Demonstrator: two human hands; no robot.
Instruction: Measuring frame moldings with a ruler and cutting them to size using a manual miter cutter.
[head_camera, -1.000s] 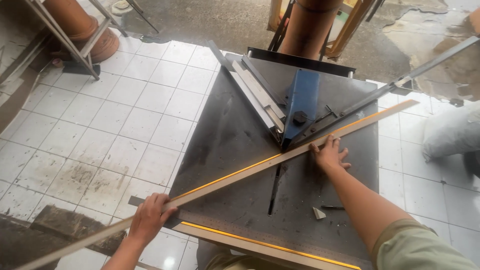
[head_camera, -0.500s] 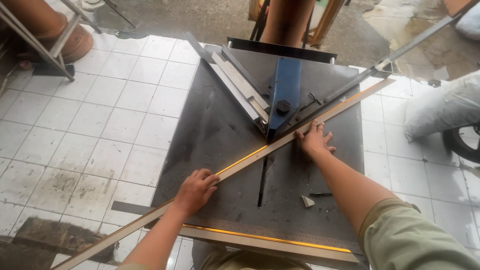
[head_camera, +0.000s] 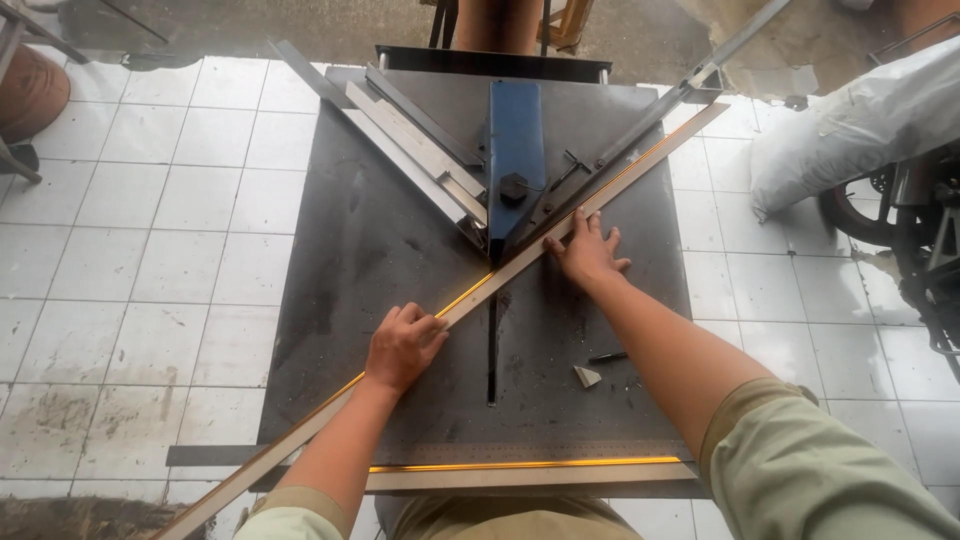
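I see my left hand (head_camera: 402, 345) gripping the long moulding strip (head_camera: 560, 235), my right hand (head_camera: 586, 254) pressing it flat against the angled fence (head_camera: 610, 150) on the dark table (head_camera: 350, 250) (light, springy I'd judge; hold near the slot).

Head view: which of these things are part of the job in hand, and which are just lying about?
In hand:
long moulding strip, gripped by left hand, pressed by right hand
right fence rail it lies against
blue cutter head

Lying about:
second strip at near edge
small offcut
white sack
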